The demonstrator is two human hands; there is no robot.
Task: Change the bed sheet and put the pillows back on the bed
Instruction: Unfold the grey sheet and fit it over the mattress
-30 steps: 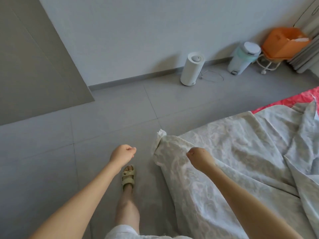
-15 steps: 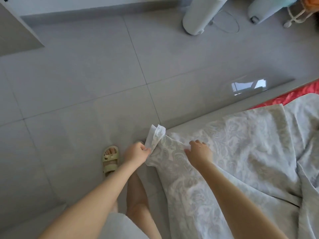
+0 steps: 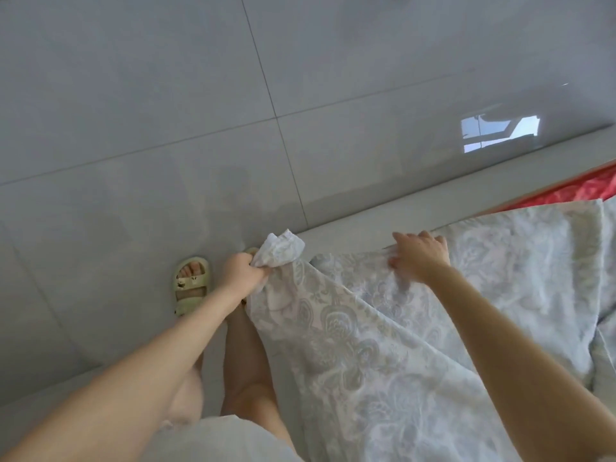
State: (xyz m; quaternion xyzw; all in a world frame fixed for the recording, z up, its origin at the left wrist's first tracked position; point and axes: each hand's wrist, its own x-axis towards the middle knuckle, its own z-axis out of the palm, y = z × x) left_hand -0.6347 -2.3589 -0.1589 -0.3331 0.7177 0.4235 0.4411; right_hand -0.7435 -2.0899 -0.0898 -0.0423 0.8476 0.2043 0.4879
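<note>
Since half a second back, the right hand [image 3: 420, 258] has slid away from the corner and along the hem of the pale blue-grey patterned cotton bed sheet [image 3: 350, 328], while the left hand [image 3: 241, 273] has closed harder on that corner.

From where I stand, the left fingers [image 3: 256, 274] are curled tight round the bunched corner, with a white tuft of it poking out above the fist, just off the bed's edge and above the beige strapped sandal [image 3: 190, 285]. The right fingers [image 3: 398, 235] lie spread over the hem where it meets the grey bed-frame ledge [image 3: 400, 221]. The hand is blurred, so I cannot tell whether the thumb pinches the cloth or only presses it. The rest of the sheet drapes loose and rumpled over the bed, with a strip of red patterned mattress cover [image 3: 580, 191] bare beyond it.

To my eye she is squaring up this corner. It would go best by keeping the left grip firm, drawing the hem taut between both hands, and smoothing outward before tucking, so that no slack is trapped. Pulling too hard here could drag the far side off.
</note>
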